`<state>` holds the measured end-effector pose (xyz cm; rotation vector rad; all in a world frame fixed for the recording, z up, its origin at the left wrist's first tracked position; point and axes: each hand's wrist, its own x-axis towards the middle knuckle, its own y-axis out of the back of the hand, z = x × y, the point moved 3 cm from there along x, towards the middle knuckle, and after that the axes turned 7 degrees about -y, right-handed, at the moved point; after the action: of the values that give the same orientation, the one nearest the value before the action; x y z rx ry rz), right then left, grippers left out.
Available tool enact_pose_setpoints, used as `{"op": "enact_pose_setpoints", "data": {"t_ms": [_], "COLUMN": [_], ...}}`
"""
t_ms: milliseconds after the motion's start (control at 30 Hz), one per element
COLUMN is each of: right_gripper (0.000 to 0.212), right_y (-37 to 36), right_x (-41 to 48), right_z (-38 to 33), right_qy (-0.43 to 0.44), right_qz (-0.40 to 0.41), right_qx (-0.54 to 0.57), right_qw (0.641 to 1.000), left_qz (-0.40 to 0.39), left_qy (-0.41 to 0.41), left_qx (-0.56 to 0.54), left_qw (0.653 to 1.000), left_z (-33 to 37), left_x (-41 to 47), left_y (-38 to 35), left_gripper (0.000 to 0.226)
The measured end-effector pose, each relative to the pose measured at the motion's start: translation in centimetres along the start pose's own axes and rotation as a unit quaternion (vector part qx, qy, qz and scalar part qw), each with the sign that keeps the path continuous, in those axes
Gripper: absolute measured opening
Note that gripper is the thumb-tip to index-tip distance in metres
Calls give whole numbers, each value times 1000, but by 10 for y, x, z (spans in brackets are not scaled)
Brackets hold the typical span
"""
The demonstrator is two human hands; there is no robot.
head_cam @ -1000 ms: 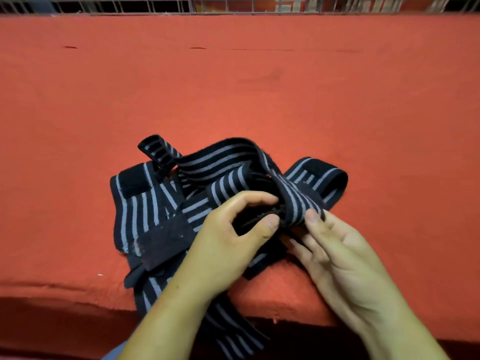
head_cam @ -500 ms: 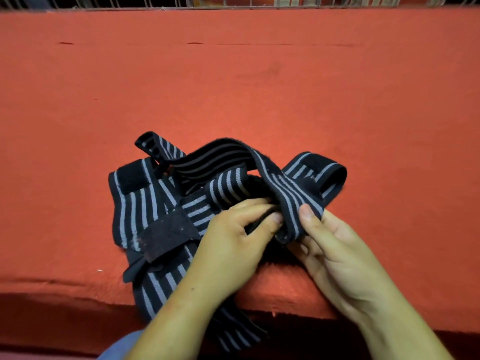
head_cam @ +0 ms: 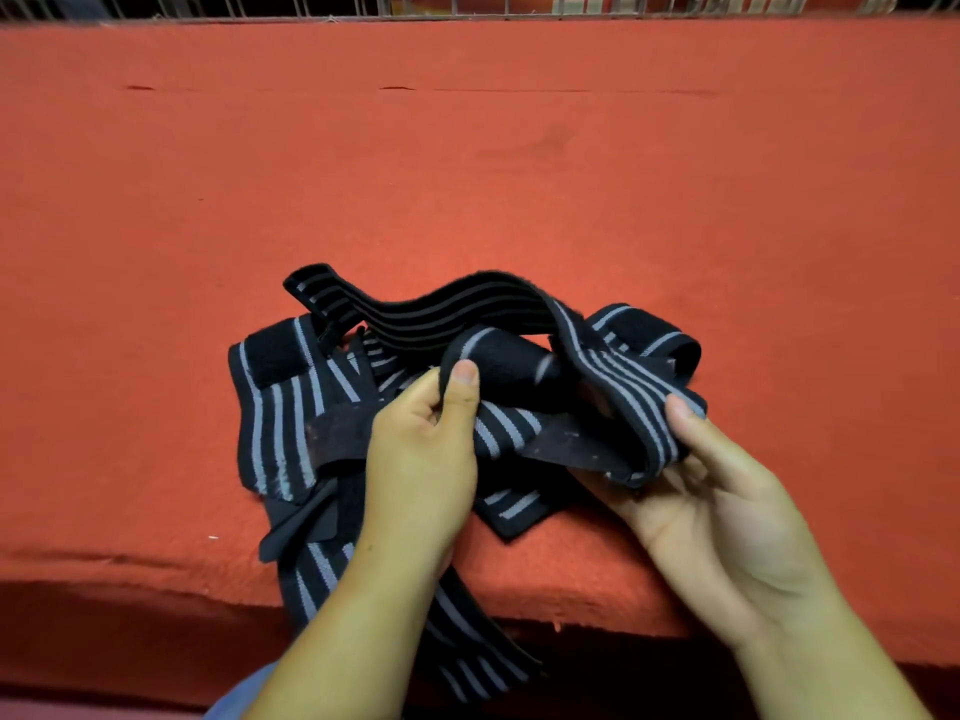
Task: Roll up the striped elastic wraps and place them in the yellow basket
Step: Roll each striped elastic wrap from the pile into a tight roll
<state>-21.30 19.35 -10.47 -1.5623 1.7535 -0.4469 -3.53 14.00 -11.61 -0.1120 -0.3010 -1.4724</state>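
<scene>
I just pulled my left grip [head_cam: 421, 459] and right grip [head_cam: 717, 511] apart, each pinching the tangled wraps [head_cam: 275, 428]; untangling, nothing rolled yet.

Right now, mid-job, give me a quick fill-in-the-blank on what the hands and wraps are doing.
The left hand pinches a black wrap end under its ____.
The right hand holds a striped band, palm facing ____.
The striped wraps lie tangled on the table, but the yellow ____ is out of view.
Missing: thumb; up; basket.
</scene>
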Motion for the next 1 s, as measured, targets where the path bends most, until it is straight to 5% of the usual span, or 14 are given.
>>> {"op": "enact_pose_setpoints", "data": {"t_ms": [133, 367, 467, 633, 800, 900, 1000], "right_gripper": [29, 18, 31, 44, 34, 46, 28], "right_y": [13, 28, 31, 33, 39, 35, 29], "right_x": [-1, -2, 0, 3, 6, 4, 1], "right_z": [-20, -25, -25, -27, -29, -24, -22], "right_qy": [50, 66, 59, 52, 39, -2, -31], "right_qz": [83, 130, 141, 116, 134, 126, 115], "right_qx": [111, 140, 129, 114, 120, 90, 67], "right_qw": [989, 979, 980, 985, 983, 988, 991], "left_qz": [96, 57, 14, -6, -110, -136, -200], "left_qy": [83, 89, 81, -98, -333, -351, -324], "left_qx": [-166, -186, -161, 15, 172, 197, 169], "left_qw": [978, 977, 984, 995, 921, 905, 909], "left_z": [-3, 0, 5, 26, 50, 46, 48], "left_x": [9, 11, 9, -2, -33, -40, -48], "left_y": [11, 15, 12, 12, -23, -37, -42], "left_gripper": [31, 28, 18, 32, 21, 17, 15]}}
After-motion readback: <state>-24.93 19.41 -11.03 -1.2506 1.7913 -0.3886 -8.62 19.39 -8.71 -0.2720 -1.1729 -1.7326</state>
